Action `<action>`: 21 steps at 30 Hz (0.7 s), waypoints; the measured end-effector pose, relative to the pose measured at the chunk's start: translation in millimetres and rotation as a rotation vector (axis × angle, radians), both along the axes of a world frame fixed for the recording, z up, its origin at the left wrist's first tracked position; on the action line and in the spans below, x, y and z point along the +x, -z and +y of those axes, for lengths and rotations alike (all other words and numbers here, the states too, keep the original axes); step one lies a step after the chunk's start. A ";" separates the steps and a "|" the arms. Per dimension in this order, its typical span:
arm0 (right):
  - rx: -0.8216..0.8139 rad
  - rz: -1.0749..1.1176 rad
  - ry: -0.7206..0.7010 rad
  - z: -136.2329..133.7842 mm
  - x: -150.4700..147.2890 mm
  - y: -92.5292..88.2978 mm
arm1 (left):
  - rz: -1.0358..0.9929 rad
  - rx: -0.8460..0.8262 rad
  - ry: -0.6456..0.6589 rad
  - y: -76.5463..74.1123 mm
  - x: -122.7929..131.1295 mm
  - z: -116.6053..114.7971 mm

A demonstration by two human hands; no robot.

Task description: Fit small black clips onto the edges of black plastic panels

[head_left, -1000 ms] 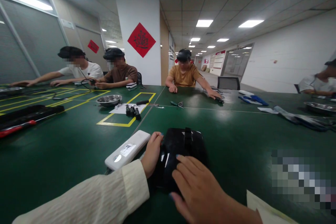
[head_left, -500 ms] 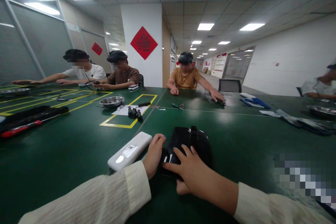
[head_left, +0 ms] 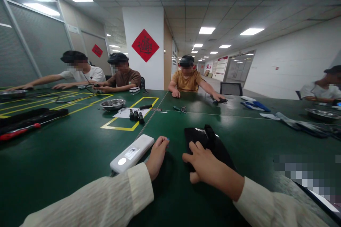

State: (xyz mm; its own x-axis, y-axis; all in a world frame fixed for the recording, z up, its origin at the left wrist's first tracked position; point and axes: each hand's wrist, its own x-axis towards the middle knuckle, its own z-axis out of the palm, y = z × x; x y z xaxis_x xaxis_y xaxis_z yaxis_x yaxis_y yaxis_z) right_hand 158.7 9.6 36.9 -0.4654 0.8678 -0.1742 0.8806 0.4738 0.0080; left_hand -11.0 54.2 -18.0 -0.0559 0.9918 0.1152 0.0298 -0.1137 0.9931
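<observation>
A black case [head_left: 223, 153] with a strap across its top lies on the green table in front of me, its surface partly glossy. My right hand [head_left: 202, 161] grips its near left edge, fingers bent over the top and thumb low at the near side. To its left, my left hand [head_left: 157, 154] rests loosely closed, apart from the case, and no object shows in its fingers. Beside my left wrist lies a long white device [head_left: 132, 154] with a label and a round bright spot. The underside of the case is hidden.
Beyond are a metal bowl [head_left: 113, 104], black sockets or fittings [head_left: 136, 116] on paper, and green-handled pliers [head_left: 179, 109]. A black tray [head_left: 34, 117] with a red-handled tool lies left, blue-grey cloth [head_left: 301, 125] right. Co-workers in headsets sit around the table.
The black case has shifted right and turned, away from my left hand. My right hand has moved slightly right with it, its fingers more bent. My left hand has barely moved.
</observation>
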 end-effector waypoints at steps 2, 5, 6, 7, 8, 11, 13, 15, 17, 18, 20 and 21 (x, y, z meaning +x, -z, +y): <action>-0.033 0.054 0.078 4.4 13.7 2.1 | 0.010 -0.007 0.010 1.1 -1.0 0.8; -0.035 0.084 0.209 13.8 33.7 10.3 | 0.015 -0.010 0.017 3.6 -2.3 2.6; -0.019 0.076 0.258 17.8 39.6 13.9 | 0.017 -0.007 0.017 4.0 -2.4 3.0; 0.001 0.065 0.301 22.1 45.3 17.8 | 0.019 0.001 0.015 4.2 -2.3 3.3; 0.020 0.053 0.338 26.9 50.9 21.7 | 0.023 0.010 0.014 4.1 -2.1 3.4; 0.061 0.034 0.438 43.1 69.2 32.3 | 0.035 0.021 0.023 2.2 -0.6 2.8; 0.079 0.024 0.506 54.1 83.9 37.5 | 0.040 0.014 0.031 0.6 0.3 2.1; 0.091 0.022 0.562 63.8 100.5 41.0 | 0.042 0.008 0.038 -0.9 1.1 1.3; 0.096 0.028 0.608 71.6 118.0 43.2 | 0.040 0.007 0.041 -2.1 1.4 0.7; 0.095 0.032 0.634 74.7 126.7 44.0 | 0.036 0.006 0.041 -2.5 1.5 0.6; 0.088 0.039 0.694 79.6 143.9 45.6 | 0.025 0.002 0.052 -2.8 1.2 0.7; 0.082 0.042 0.728 81.5 152.2 46.4 | 0.019 0.000 0.059 -2.7 1.0 0.9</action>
